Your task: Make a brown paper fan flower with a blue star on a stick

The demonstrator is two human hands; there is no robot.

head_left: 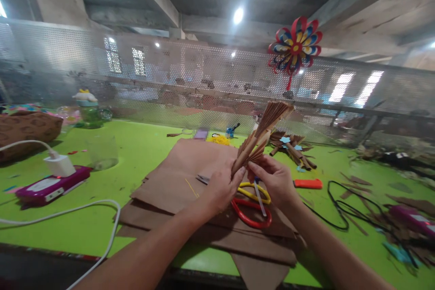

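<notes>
My left hand (pixel 222 188) is closed around the lower end of a pleated brown paper bundle (pixel 268 122), which leans up and to the right. With thumb and fingertips, my right hand (pixel 277 181) pinches a smaller fanned piece of the same bundle low on its right side. Beneath both hands lie scissors (pixel 251 222) with one red and one yellow handle loop, their blades partly hidden behind my left hand. A thin whitish stick (pixel 261 199) with a blue end crosses the handles. Sheets of brown paper (pixel 200 158) are stacked under all of this.
Behind the sheets are yellow shreds (pixel 219 139) and a small blue jar (pixel 230 132). Paper scraps with light-blue pieces (pixel 294 147) and an orange-handled tool (pixel 307 184) lie right. A black cord (pixel 340 208), purple power strip (pixel 50 188) and clear cup (pixel 102 154) flank the work.
</notes>
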